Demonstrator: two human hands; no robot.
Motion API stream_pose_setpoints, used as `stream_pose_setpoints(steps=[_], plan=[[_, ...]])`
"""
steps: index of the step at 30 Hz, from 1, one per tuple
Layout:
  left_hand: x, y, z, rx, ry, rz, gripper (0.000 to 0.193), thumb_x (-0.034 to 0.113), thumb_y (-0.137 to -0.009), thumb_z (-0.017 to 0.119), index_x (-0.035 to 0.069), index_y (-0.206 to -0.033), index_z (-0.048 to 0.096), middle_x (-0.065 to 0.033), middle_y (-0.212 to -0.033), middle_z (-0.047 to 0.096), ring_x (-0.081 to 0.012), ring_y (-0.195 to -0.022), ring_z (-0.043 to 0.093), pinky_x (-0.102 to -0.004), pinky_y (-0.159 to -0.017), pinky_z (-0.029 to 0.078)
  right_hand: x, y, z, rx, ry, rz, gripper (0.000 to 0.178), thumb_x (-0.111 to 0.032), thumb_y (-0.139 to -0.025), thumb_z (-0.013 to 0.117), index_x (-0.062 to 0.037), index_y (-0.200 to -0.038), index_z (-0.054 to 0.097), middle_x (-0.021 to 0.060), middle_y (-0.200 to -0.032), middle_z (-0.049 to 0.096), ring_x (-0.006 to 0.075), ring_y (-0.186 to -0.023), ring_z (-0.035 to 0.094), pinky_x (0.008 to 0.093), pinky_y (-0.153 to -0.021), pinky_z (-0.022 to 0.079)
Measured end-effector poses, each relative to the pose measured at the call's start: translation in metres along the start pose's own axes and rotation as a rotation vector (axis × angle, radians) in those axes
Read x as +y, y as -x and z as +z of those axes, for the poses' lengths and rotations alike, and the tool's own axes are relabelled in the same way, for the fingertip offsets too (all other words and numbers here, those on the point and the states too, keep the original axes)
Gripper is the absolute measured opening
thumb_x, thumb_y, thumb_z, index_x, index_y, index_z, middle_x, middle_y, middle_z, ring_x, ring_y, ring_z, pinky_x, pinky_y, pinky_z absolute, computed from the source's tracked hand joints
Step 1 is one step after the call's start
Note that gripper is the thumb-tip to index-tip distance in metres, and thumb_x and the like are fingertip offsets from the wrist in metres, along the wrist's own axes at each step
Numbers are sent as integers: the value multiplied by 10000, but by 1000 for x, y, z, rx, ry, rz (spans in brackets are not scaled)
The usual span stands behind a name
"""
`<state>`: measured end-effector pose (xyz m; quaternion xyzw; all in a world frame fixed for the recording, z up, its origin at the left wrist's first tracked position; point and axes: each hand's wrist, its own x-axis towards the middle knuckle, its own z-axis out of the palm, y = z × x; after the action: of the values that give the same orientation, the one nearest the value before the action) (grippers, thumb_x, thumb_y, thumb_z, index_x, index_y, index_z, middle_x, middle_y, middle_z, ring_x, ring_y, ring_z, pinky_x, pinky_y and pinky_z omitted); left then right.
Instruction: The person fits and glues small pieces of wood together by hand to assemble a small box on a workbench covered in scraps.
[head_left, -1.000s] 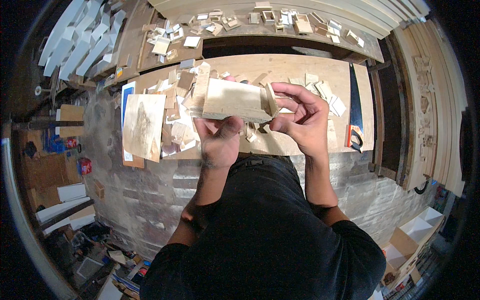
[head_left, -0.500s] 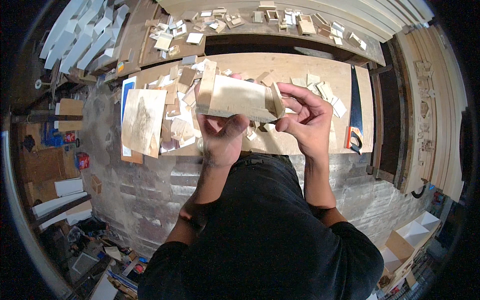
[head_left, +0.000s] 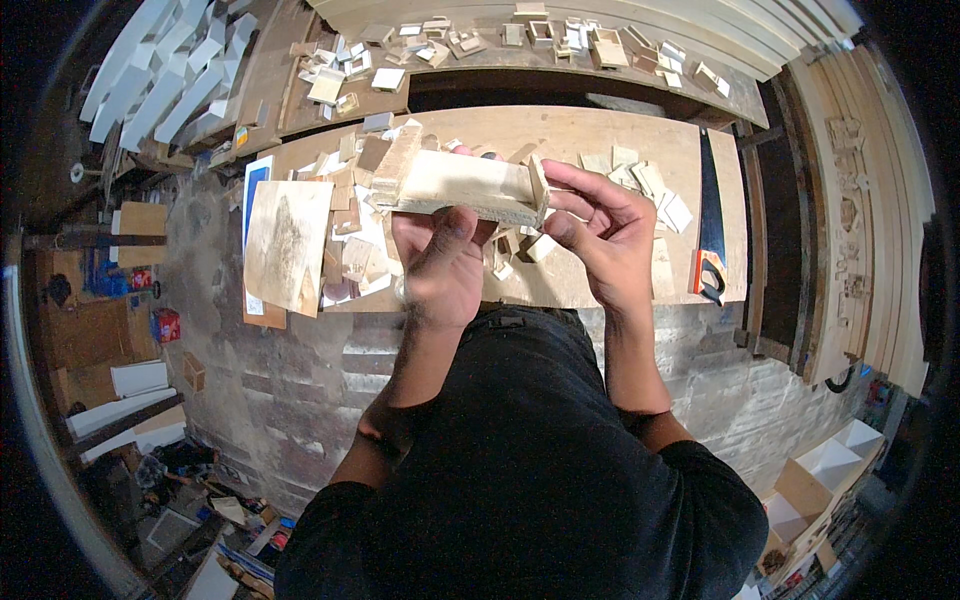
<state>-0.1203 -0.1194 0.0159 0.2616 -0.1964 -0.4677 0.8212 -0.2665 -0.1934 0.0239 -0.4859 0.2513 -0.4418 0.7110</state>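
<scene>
A small wooden assembly point(head_left: 470, 180), a flat pale board with an upright piece at each end, is held up above the workbench point(head_left: 590, 285). My left hand point(head_left: 445, 265) supports it from below, its thumb pressed on the near edge and fingertips showing past the far edge. At the right end piece, the thumb and fingers of my right hand point(head_left: 610, 225) close round the wood. Loose wood offcuts point(head_left: 360, 255) lie scattered on the bench beneath and to the left; part of them is hidden by my hands and the assembly.
A handsaw point(head_left: 711, 220) with an orange and black handle lies at the bench's right. A stained wooden panel point(head_left: 288, 240) rests at its left end. Small box-like wooden pieces point(head_left: 607, 48) cover the shelf behind. Long boards point(head_left: 880, 220) stand at the far right.
The assembly has tilted and shifted slightly left, so more of its near edge shows. Both hands have moved a little with it, keeping their hold.
</scene>
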Motion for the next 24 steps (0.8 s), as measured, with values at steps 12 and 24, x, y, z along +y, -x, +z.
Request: stream_pose_setpoints(steps=[12,24], plan=[[5,-3,5,54,-50,-21,631,78,-845,719,-56,-1371,397,-205,-1302,550,-326,-1257,532,-456,-1028,481,-1,-3,9,23,64,-27,407,150,-778,702,115,-1174,616,207,-1130,659,257,-1066,662,313,-830,611],[4,-12,2,58,-93,-6,649,79,-827,739,-65,-1366,409,-206,-1305,553,-319,-1232,547,-461,-1043,451,0,-9,13,26,55,-51,436,160,-760,695,89,-1184,627,203,-1164,642,279,-1096,647,325,-860,603]])
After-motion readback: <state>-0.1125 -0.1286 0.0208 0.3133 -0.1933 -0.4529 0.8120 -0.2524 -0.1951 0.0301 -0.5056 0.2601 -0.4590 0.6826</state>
